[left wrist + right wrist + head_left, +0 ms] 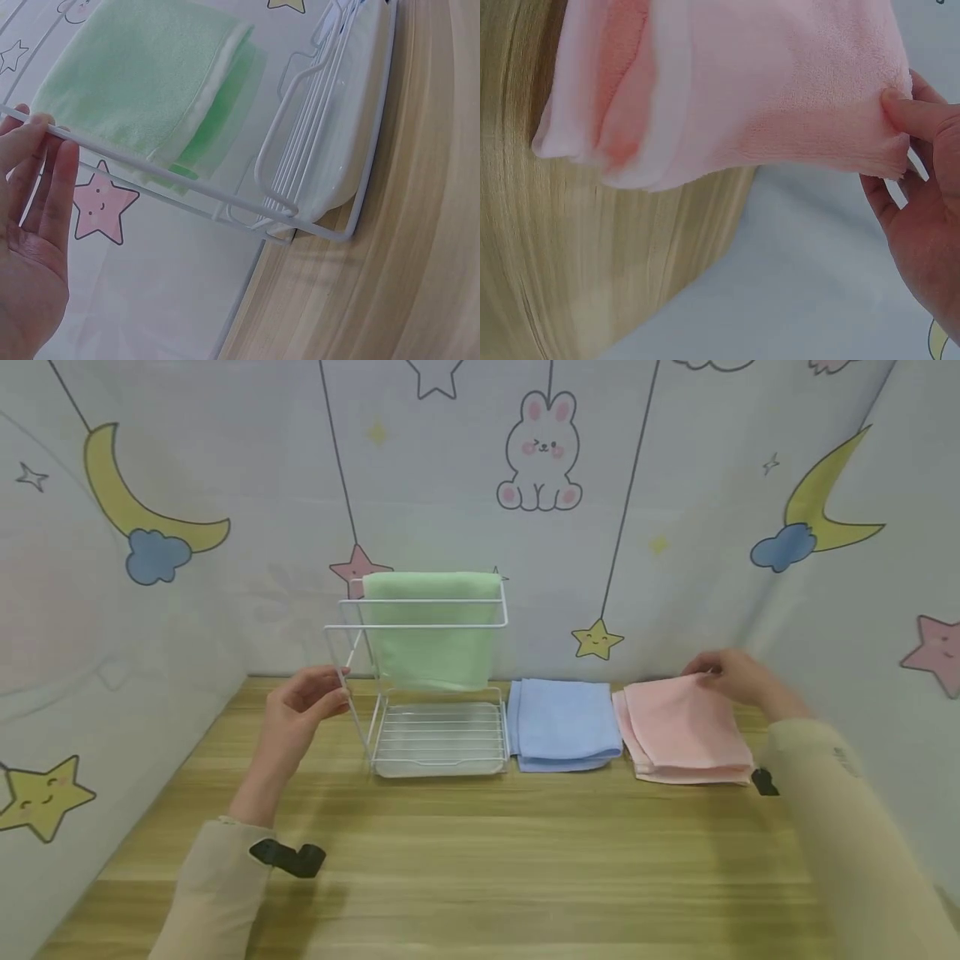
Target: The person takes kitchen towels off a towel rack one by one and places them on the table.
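My left hand [296, 714] grips the left upright of a white wire rack [416, 627], thumb and fingers pinching the thin bar. Over the rack's rear top bar hangs a folded green towel [431, 647]. At the far right my right hand [738, 681] pinches the back corner of a folded pink towel [682, 722]. In the right wrist view the thumb lies on top of that corner with fingers beneath, and the towel's layers part at the opposite side. Between rack and pink towel lies a folded blue towel [566, 722].
A white tray [442, 768] sits under wire rungs at the rack's base. All stand near the back edge of a wooden table [525, 868], before a white curtain [465, 510] printed with stars, moons and a rabbit. Black wrist mounts [288, 857] are strapped to the sleeves.
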Demonstrator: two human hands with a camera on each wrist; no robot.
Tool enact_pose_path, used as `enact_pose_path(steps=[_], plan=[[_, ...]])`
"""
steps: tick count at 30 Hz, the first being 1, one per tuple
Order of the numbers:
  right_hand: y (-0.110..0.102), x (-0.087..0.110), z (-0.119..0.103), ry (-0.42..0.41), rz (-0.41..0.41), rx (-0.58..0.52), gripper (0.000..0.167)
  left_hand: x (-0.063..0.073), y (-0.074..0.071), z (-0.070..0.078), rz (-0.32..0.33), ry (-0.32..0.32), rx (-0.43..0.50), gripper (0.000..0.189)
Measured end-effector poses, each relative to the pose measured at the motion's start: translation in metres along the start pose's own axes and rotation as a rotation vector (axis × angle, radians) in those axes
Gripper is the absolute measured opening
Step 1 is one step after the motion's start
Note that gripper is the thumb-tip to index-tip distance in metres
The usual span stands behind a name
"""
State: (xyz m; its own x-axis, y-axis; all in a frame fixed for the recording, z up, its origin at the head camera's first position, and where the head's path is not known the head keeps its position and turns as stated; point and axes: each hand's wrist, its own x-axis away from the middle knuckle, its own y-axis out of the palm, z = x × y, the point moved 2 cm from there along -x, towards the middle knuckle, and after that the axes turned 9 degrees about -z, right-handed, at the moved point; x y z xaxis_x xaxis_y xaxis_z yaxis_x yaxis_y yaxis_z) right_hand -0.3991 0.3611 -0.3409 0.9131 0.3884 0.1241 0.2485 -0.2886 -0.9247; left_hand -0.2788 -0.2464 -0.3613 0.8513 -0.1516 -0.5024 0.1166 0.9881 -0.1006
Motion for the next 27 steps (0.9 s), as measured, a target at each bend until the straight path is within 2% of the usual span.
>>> enact_pose_path(steps=[7,13,17,23,27], plan=[[0.01,-0.004,0.006,0.012,0.016,-0.026,0.024,0.001,0.0,0.0,0.0,-0.002,-0.004,0.025],[0.013,-0.004,0.007,-0.017,0.041,-0.026,0.024,0.001,0.0,0.001,0.001,0.003,-0.006,0.023],[0.012,-0.002,0.006,-0.005,0.034,-0.03,0.026,0.001,0.0,0.002,0.001,0.006,-0.003,0.023],[0.012,0.007,0.005,0.067,-0.029,-0.044,0.053,0.001,0.001,0.002,0.0,0.012,0.006,0.025],[0.014,0.009,0.007,0.062,-0.031,-0.049,0.063,0.001,0.001,0.002,0.005,0.016,0.018,0.022]])
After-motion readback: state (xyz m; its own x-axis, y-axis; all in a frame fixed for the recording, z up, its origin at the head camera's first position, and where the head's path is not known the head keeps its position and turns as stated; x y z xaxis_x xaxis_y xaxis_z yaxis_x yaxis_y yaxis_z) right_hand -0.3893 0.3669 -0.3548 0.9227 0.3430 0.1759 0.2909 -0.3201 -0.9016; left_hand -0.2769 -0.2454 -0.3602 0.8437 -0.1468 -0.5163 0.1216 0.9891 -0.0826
